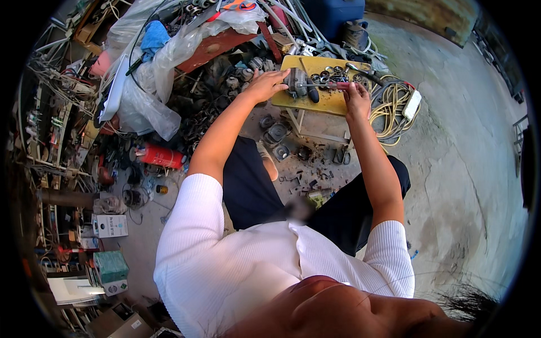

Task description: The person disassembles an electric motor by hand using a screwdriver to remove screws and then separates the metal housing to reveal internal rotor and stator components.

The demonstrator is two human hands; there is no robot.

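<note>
On a small yellow-topped bench [282, 100] sits a grey metal motor housing [296, 83]. My left hand [266, 87] grips its left side, with the fingertips against it; part of that grip is hard to see. My right hand [357, 100] is closed on the red handle of a screwdriver [340, 85]. The shaft lies level and points left, its tip at the housing. Just below the shaft is a black rounded handle [313, 94]. Several small metal rings and parts [332, 75] lie behind the screwdriver, and a black-handled tool [360, 71] rests at the far right corner.
A coiled yellow cable [389, 110] with a white power strip [412, 105] lies right of the bench. Metal scraps and round housings [276, 133] litter the floor below it. At left are a red fire extinguisher [160, 156], plastic sheeting [149, 98] and cluttered shelves.
</note>
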